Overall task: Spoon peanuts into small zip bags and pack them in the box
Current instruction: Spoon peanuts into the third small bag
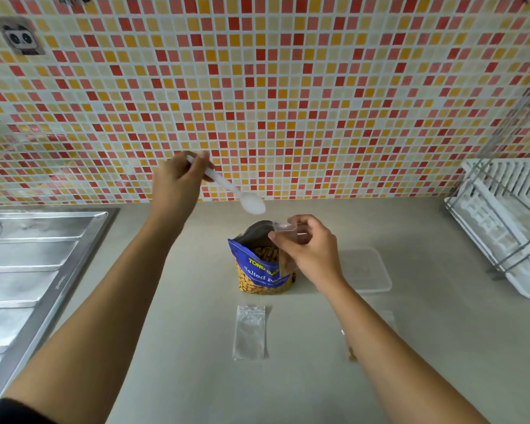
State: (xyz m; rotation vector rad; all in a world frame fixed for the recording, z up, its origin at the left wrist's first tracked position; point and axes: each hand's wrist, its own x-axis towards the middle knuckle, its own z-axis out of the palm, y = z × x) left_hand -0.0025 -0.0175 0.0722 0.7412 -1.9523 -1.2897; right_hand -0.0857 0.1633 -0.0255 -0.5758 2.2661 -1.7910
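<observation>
Peanut bag (262, 267) upright mid-desk, open. Left hand (178, 182) closed on white spoon (242, 197), raised above bag. Right hand (309, 246) pinching small zip bag (283, 227) at bag mouth.

The peanut bag (262, 264) stands upright on the counter (288, 387), near its middle. A flat zip bag (251, 332) lies in front of it, nearer the person. The lidded plastic box (366, 270) sits to the bag's right. The sink drainboard (28, 270) is far left, the dish rack (502, 228) far right, and the tiled wall (257, 87) runs behind.
</observation>
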